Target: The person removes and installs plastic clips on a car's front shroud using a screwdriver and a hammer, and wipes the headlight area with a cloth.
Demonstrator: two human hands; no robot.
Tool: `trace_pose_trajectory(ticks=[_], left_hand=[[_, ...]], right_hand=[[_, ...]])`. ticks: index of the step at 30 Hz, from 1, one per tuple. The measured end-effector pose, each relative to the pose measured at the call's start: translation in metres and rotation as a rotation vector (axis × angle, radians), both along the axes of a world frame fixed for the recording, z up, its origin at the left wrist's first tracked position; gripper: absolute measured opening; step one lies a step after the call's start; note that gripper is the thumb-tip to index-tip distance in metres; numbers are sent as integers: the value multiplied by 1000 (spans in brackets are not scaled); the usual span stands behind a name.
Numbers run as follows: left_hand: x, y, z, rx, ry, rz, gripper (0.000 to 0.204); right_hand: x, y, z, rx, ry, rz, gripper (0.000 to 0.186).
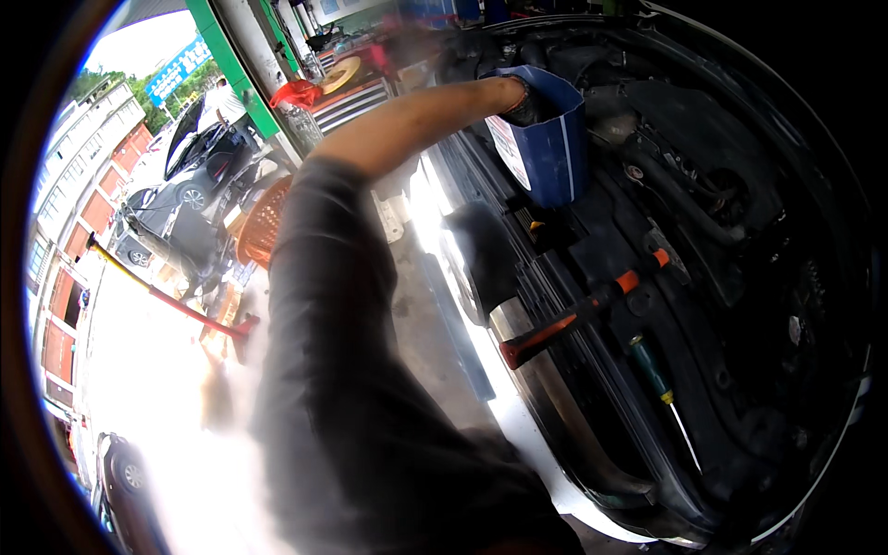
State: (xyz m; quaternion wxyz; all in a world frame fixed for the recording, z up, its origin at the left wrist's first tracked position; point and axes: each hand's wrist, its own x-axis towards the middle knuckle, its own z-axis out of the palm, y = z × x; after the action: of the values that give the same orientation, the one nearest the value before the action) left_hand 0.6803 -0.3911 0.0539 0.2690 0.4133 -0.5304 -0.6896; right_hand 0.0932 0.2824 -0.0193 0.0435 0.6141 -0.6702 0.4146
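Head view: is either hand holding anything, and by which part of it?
It cannot be told: the left hand reaches into the open top of the blue container, whose wall hides the fingers. The right hand is out of view.

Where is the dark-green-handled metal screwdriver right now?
In the head view, right of centre, the screwdriver lies in the car's open black engine bay, just below the long orange-and-black tool.

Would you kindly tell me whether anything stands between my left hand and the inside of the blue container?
Nothing visible does: the left hand reaches in through the open top of the blue container. What lies deeper inside is hidden from view.
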Motion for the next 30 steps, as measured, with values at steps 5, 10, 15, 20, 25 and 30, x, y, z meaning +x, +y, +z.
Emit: trace_pose_trajectory(ticks=[5, 10, 15, 20, 25, 30], left_hand=[[-8, 7, -10, 385, 365, 107, 64], [-6, 22, -10, 310, 305, 145, 64], [10, 35, -5, 211, 83, 228, 57], [52, 17, -35, 181, -71, 317, 39], [47, -11, -43, 236, 26, 267, 42], [30, 6, -28, 169, -23, 265, 42]], right_hand=[[-9, -2, -10, -4, 5, 16, 32], [-14, -6, -13, -14, 10, 42, 32], [-19, -12, -11, -11, 1, 58, 33], [-23, -14, -14, -8, -4, 74, 34], [-24, -19, -15, -2, -19, 78, 35], [-25, -20, -16, -12, -23, 90, 35]])
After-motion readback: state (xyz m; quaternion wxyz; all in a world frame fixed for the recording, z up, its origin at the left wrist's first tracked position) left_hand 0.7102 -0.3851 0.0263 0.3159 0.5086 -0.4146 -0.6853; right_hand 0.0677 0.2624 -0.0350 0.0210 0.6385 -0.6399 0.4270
